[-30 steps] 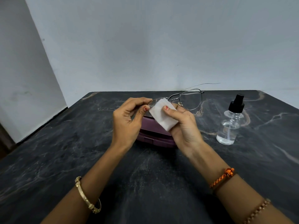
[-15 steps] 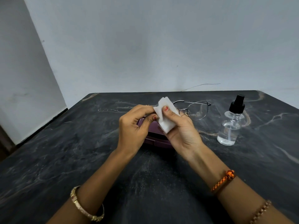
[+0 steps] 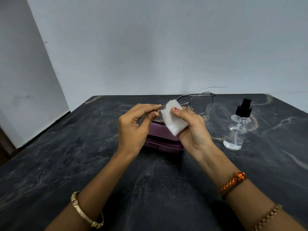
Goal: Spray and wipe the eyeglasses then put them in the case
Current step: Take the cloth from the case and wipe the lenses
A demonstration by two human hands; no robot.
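Note:
Thin metal-framed eyeglasses (image 3: 200, 104) are held in the air above a closed purple case (image 3: 162, 139) at the table's middle. My left hand (image 3: 135, 125) pinches the frame at its left lens. My right hand (image 3: 191, 129) presses a folded white tissue (image 3: 172, 117) against that lens, which the tissue hides. The other lens sticks out to the right, clear of both hands. A clear spray bottle (image 3: 237, 130) with a black nozzle stands upright on the table, to the right of my right hand.
The dark marble table (image 3: 83, 164) runs back to a pale wall. Its left edge drops off beside a white wall panel. A thin wire (image 3: 215, 87) lies along the table's back edge.
The eyeglasses and both hands dipped and then rose again while the tissue rubbed over the left lens. The free lens now points higher. Case and bottle did not move.

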